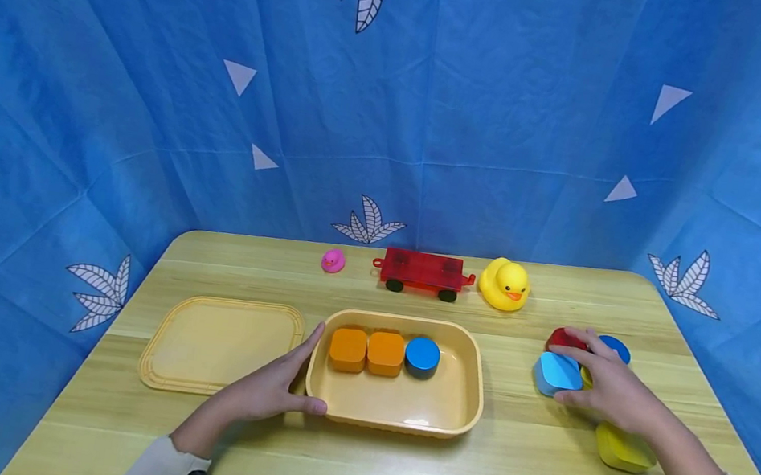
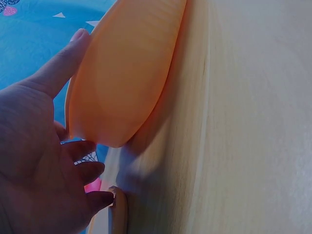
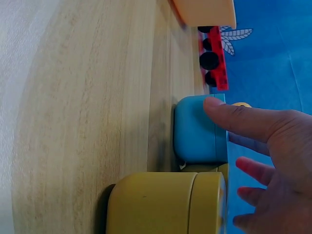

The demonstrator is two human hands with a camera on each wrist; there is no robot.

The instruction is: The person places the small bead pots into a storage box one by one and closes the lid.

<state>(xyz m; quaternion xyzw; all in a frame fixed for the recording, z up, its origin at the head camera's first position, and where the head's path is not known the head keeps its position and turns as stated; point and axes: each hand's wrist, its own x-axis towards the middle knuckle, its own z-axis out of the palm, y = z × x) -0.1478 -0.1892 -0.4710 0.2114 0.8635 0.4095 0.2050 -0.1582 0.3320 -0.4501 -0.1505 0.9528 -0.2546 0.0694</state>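
A beige plastic box (image 1: 392,416) stands in the middle of the table, with two orange blocks (image 1: 348,349) and a round blue block (image 1: 422,356) inside along its left and far part. My left hand (image 1: 275,385) grips the box's left end, thumb at the near corner and fingers at the far side. Over on the right, my right hand (image 1: 611,386) holds a light blue block (image 1: 557,374) between thumb and fingers. Beside that block are a red block (image 1: 565,340), another blue block (image 1: 616,349) and a partly hidden yellow one. A larger yellow block (image 3: 151,204) lies nearer.
A flat beige lid (image 1: 219,345) lies left of the box. Along the back of the table stand a small pink duck (image 1: 333,261), a red toy wagon (image 1: 423,271) and a yellow duck (image 1: 505,285). Blue cloth (image 1: 486,106) hangs behind the table and at its sides.
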